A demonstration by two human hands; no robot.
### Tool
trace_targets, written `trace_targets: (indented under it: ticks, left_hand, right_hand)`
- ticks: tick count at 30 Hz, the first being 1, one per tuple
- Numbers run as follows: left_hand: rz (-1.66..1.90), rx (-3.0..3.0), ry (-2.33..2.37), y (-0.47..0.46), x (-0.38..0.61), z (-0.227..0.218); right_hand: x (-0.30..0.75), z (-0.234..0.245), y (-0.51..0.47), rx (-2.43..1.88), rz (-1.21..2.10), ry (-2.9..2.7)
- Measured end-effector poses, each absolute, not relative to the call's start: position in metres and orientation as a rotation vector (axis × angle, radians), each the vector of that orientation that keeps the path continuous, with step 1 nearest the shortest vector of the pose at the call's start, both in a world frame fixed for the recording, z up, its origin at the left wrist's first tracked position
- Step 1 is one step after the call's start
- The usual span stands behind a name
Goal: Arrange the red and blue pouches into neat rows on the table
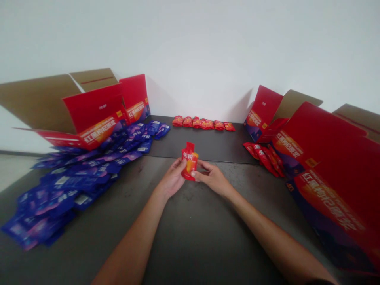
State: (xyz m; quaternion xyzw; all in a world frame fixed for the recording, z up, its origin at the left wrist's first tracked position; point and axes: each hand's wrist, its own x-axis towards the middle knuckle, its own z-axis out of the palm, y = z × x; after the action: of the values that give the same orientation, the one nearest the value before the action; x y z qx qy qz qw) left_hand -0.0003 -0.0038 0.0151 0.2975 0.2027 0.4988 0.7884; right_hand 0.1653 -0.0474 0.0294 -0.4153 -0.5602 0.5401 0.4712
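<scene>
Between my two hands, above the middle of the dark table, a red spouted pouch [189, 163] with white lettering and an orange patch is held upright, its front facing me. My left hand [175, 176] grips its left side, thumb on the front. On the right side, my right hand [212, 177] pinches the lower edge with the thumb in front. The fingers behind the pouch are partly hidden. Beyond it, a row of red pouches [204, 123] lies along the table's far edge.
Many blue-purple pouches [86, 170] spread over the left side, before open red cartons [97, 118]. More open red cartons [326, 174] stand on the right, with several red pouches [265, 158] beside them. A white wall [202, 51] rises behind the dark table [190, 237].
</scene>
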Motion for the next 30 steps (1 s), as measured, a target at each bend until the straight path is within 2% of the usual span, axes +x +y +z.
trace_targets:
  ticks: [11, 19, 25, 30]
  left_hand:
    - [1.065, 0.739, 0.523, -0.001, 0.000, 0.005]
    - [1.023, 0.781, 0.615, 0.001, -0.003, -0.002]
    - [1.022, 0.769, 0.630, 0.000, -0.003, -0.002]
    - [1.012, 0.757, 0.657, 0.000, -0.002, -0.004]
  right_hand:
    - [0.174, 0.023, -0.037, -1.071, 1.056, -1.371]
    - [0.306, 0.054, 0.053, -1.170, 0.532, -0.977]
    - [0.397, 0.057, 0.138, -1.610, 0.430, -0.981]
    - [0.422, 0.059, 0.187, -1.736, 0.344, -1.013]
